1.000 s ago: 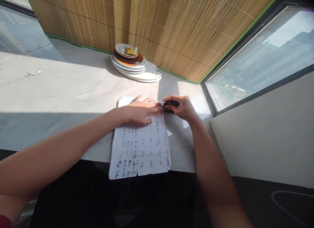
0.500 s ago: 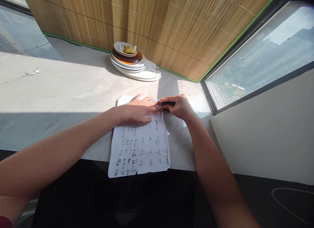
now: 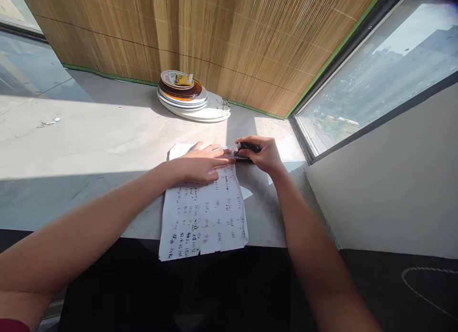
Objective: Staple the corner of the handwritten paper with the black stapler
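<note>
White handwritten paper [image 3: 203, 212] lies at frame centre on the grey ledge [image 3: 89, 136]; left hand [image 3: 200, 162] presses flat, fingers spread, on its top; right hand [image 3: 263, 155] grips a black stapler [image 3: 244, 153] at the paper's upper right corner

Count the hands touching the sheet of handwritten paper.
2. The left hand lies flat on the paper near its top; the right hand grips a black stapler at the top right corner.

Both bare forearms extend forward and converge; left hand [image 3: 200, 162] lies flat, palm down, fingers spread, right hand [image 3: 260, 154] curled closed, knuckles up.
</note>
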Tool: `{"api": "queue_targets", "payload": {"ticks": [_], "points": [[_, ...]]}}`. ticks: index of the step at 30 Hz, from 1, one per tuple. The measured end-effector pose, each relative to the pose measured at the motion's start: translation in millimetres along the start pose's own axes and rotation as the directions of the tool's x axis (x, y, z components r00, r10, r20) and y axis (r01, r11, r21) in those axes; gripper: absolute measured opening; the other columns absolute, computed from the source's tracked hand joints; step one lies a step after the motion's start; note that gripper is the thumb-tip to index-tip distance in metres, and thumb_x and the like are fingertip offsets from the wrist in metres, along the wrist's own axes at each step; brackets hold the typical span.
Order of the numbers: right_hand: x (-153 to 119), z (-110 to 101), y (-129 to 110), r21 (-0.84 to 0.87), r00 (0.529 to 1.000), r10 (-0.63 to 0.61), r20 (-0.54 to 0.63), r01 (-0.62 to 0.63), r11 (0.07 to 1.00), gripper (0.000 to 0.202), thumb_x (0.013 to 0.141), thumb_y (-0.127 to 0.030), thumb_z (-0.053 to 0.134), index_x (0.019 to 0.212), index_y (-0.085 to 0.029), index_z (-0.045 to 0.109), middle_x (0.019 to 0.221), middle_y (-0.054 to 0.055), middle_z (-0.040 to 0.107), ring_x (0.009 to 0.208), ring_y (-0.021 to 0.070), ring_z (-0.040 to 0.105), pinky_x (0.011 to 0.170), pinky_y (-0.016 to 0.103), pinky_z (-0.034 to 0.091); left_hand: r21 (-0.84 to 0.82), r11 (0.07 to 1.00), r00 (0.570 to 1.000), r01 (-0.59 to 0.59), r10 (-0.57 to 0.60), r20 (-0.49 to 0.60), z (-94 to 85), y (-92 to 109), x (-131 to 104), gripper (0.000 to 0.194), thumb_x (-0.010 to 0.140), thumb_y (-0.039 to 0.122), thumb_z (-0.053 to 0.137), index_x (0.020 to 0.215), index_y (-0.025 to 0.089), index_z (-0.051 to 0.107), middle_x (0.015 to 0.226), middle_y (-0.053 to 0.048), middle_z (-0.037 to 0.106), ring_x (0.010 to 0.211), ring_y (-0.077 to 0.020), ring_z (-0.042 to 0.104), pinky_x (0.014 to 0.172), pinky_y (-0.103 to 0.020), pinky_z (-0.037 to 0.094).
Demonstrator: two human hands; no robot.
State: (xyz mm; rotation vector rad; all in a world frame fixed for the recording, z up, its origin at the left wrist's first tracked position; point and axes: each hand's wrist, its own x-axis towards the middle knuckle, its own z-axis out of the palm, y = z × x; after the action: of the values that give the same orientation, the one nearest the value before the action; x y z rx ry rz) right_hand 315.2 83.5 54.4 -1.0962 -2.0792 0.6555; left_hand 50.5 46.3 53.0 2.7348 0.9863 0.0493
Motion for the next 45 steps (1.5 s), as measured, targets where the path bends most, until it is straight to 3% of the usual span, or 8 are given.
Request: {"api": "queue_targets", "payload": {"ticks": [4,9,12,16,20,28,42,45], "points": [[-0.1,-5.1,-3.8,-0.015,0.999,-0.038,0.011,0.038,0.999,0.020,0.091,-0.025,0.072,0.108,-0.028,0.082,0.107,0.002,0.083,0.103,0.0245,0.079,0.101,0.044,0.065,0.007,1.000,1.000,-0.009,0.009,-0.009,0.1,-0.7,0.1,0.070,0.098,0.036,0.051,0.168,0.043,0.047,0.177,-0.007,0.042,0.158,-0.0393,0.037,0.126,-0.075,0.025],[0.6,-8.0,-6.3,0.032,0.999,0.010,0.033,-0.011,0.999,0.025,0.087,-0.030,0.080,0.111,-0.027,0.078,0.111,0.004,0.083,0.109,0.0274,0.079,0.105,0.047,0.065,0.009,1.000,1.000,0.000,0.000,0.010,0.1,-0.7,0.8,0.075,0.097,0.035,0.053,0.170,0.046,0.042,0.177,-0.005,0.043,0.162,-0.0386,0.032,0.128,-0.076,0.021],[1.1,-10.4,-3.4,0.023,1.000,0.017,0.011,-0.017,1.000,0.019,0.084,-0.033,0.082,0.101,-0.026,0.078,0.105,0.004,0.084,0.101,0.0274,0.080,0.098,0.048,0.067,0.003,1.000,1.000,0.002,-0.002,0.021,0.7,-1.3,1.2,0.077,0.098,0.034,0.053,0.173,0.046,0.037,0.178,-0.005,0.042,0.164,-0.0374,0.028,0.129,-0.076,0.018],[2.4,-13.8,0.8,-0.068,0.998,0.000,-0.056,-0.003,0.998,0.015,0.083,-0.033,0.082,0.094,-0.024,0.079,0.100,0.005,0.083,0.096,0.0277,0.078,0.094,0.051,0.066,0.000,1.000,1.000,0.014,-0.014,0.027,2.2,-2.8,1.0,0.078,0.098,0.034,0.054,0.173,0.045,0.038,0.181,-0.004,0.037,0.166,-0.0391,0.025,0.127,-0.077,0.023],[2.6,-15.1,0.8,-0.071,1.000,0.007,-0.028,-0.009,0.997,0.016,0.083,-0.036,0.082,0.094,-0.025,0.078,0.101,0.005,0.083,0.100,0.0280,0.077,0.095,0.051,0.066,-0.015,0.999,0.999,0.029,-0.029,0.043,3.2,-3.0,0.5,0.076,0.098,0.035,0.054,0.172,0.046,0.039,0.179,-0.005,0.041,0.167,-0.0397,0.023,0.127,-0.077,0.024],[2.6,-12.7,0.2,-0.105,0.999,0.011,-0.032,-0.014,0.994,0.012,0.086,-0.035,0.082,0.093,-0.026,0.078,0.104,0.005,0.083,0.105,0.0288,0.077,0.095,0.051,0.065,-0.041,0.999,0.999,0.035,-0.036,-0.021,4.0,-1.3,2.6,0.073,0.097,0.038,0.052,0.169,0.036,0.043,0.177,-0.010,0.042,0.158,-0.0387,0.038,0.130,-0.073,0.021],[2.4,-13.0,-1.3,-0.094,1.000,-0.014,0.002,0.014,0.995,0.011,0.086,-0.026,0.082,0.094,-0.026,0.075,0.102,0.003,0.082,0.104,0.0280,0.076,0.096,0.051,0.063,0.019,0.998,0.999,0.053,-0.053,-0.004,2.5,2.7,3.5,0.074,0.096,0.040,0.054,0.169,0.033,0.044,0.180,-0.013,0.037,0.162,-0.0404,0.033,0.127,-0.071,0.027],[2.5,-13.8,-1.7,-0.082,1.000,-0.008,-0.007,0.007,0.997,0.011,0.087,-0.031,0.083,0.094,-0.026,0.075,0.104,0.004,0.083,0.106,0.0285,0.076,0.096,0.051,0.063,-0.021,0.998,0.998,0.055,-0.055,-0.015,4.3,-0.3,3.0,0.079,0.097,0.041,0.053,0.174,0.033,0.034,0.182,-0.012,0.032,0.164,-0.0409,0.031,0.129,-0.073,0.025]]}}
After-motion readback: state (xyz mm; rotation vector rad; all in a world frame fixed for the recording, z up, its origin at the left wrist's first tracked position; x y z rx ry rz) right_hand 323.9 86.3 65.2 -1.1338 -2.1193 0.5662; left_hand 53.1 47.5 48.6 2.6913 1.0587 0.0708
